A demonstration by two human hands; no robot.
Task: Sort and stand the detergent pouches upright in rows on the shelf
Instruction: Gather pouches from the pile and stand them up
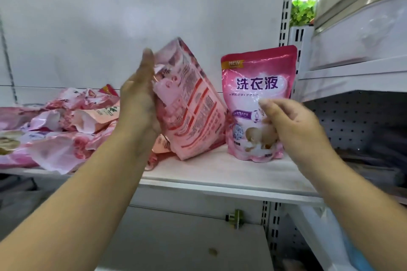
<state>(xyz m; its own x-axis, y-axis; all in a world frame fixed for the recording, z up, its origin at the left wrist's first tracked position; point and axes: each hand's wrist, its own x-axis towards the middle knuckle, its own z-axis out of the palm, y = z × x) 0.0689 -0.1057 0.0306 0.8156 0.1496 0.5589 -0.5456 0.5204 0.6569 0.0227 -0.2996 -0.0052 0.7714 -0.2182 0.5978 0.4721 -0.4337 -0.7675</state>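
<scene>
On the shelf (220, 174), my left hand (136, 103) lies flat against the tilted pouch (191, 105) to prop it up, while my right hand (290, 123), fingers loosely curled and holding nothing, steadies the upright pouch (255, 94) at the row's right end.

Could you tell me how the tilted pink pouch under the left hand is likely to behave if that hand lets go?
The tilted pouch leans left with only its lower edge on the shelf, so it would probably fall. Its creased, bulging sides suggest it is soft and would sag. The left hand lies flat against it, not gripping, and the glossy film may slide.
</scene>
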